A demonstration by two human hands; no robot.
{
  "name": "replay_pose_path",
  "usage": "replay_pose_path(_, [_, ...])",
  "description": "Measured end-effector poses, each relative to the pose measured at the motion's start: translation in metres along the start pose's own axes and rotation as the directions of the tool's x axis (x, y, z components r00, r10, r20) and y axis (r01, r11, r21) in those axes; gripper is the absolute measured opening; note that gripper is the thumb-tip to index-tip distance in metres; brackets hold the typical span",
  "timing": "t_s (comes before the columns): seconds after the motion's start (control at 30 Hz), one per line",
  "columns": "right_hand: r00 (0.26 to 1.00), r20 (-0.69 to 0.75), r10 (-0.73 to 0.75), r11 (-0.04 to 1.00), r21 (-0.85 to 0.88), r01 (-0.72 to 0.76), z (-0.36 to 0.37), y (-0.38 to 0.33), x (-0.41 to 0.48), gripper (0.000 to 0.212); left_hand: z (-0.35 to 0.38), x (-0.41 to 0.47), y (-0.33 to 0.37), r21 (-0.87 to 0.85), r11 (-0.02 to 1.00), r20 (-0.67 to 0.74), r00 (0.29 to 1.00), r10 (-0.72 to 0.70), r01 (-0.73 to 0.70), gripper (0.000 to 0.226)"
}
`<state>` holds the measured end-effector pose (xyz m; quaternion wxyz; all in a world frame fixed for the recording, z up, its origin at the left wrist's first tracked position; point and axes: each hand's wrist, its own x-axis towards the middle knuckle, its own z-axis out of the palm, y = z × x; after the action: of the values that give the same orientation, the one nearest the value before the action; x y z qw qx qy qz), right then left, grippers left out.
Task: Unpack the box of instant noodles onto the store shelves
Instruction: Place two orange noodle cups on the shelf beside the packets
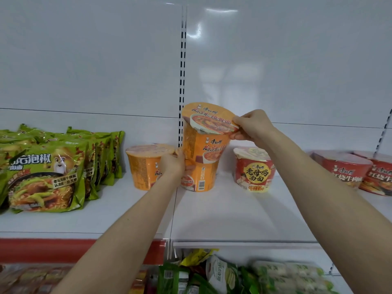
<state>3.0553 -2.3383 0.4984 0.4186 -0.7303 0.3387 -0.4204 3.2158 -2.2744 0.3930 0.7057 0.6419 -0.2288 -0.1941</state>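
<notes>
White back panel (84, 60) with a slotted upright (182, 81); white shelf (233, 209) edged by a red price strip (53, 249). Green noodle packets (46, 172) stand in overlapping rows well left of the left hand (172, 164), too many to count. Two red bowls (347, 168) sit far right of the right hand (252, 126), and one red-and-yellow bowl (254, 168) stands below it.

There are three orange cups. The upper orange cup (203, 143) is tilted and rests on the lower orange cup (201, 177). The third orange cup (144, 164) stands just left of the left hand.

Right fingers (239, 119) and thumb pinch the upper cup's lid rim. Left fingers (180, 152) curl against the lower cup's side. Blurred green packages (233, 274) lie on the shelf beneath.
</notes>
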Motion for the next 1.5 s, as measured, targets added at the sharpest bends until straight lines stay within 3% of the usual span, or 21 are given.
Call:
replay_pose_path(0.13, [0.999, 0.016, 0.039, 0.999, -0.013, -0.039, 0.012, -0.006, 0.021, 0.016, -0.004, -0.001, -0.003, -0.004, 1.000, 0.043, 0.999, 0.024, -0.024, 0.028])
replay_pose_path(0.27, [0.997, 0.022, 0.075, 0.997, -0.023, -0.074, 0.027, -0.014, 0.041, 0.013, -0.025, -0.005, -0.013, 0.266, 0.946, 0.107, 0.981, 0.160, -0.183, 0.031])
replay_pose_path(0.4, [0.995, 0.024, 0.093, 0.994, -0.067, -0.091, 0.048, -0.019, 0.055, 0.014, -0.057, -0.008, -0.021, 0.603, 0.687, 0.246, 0.914, 0.324, -0.406, 0.021])
replay_pose_path(0.5, [0.996, 0.017, 0.090, 0.989, -0.119, -0.088, 0.063, -0.022, 0.063, 0.016, -0.080, -0.010, -0.027, 0.728, 0.489, 0.310, 0.867, 0.391, -0.481, 0.017])
replay_pose_path(0.6, [0.998, 0.008, 0.058, 0.984, -0.169, -0.056, 0.075, -0.023, 0.067, 0.017, -0.097, -0.012, -0.034, 0.762, 0.409, 0.352, 0.850, 0.391, -0.503, 0.020])
replay_pose_path(1.1, [0.999, -0.002, 0.032, 0.987, -0.159, -0.032, 0.091, -0.016, 0.065, 0.015, -0.125, -0.018, -0.056, 0.740, 0.270, 0.549, 0.786, 0.284, -0.615, 0.031])
replay_pose_path(1.27, [0.999, -0.038, -0.011, 0.989, -0.147, 0.005, 0.090, -0.008, 0.058, 0.031, -0.126, -0.017, -0.057, 0.728, 0.244, 0.574, 0.764, 0.296, -0.641, 0.032])
replay_pose_path(1.4, [0.992, -0.041, -0.123, 0.941, -0.323, 0.104, 0.081, -0.006, 0.040, 0.026, -0.126, -0.017, -0.056, 0.743, 0.185, 0.586, 0.758, 0.285, -0.644, 0.032])
replay_pose_path(1.5, [0.967, -0.040, -0.250, 0.818, -0.543, 0.189, 0.076, -0.002, 0.027, 0.035, -0.125, -0.018, -0.055, 0.747, 0.148, 0.597, 0.752, 0.280, -0.648, 0.032])
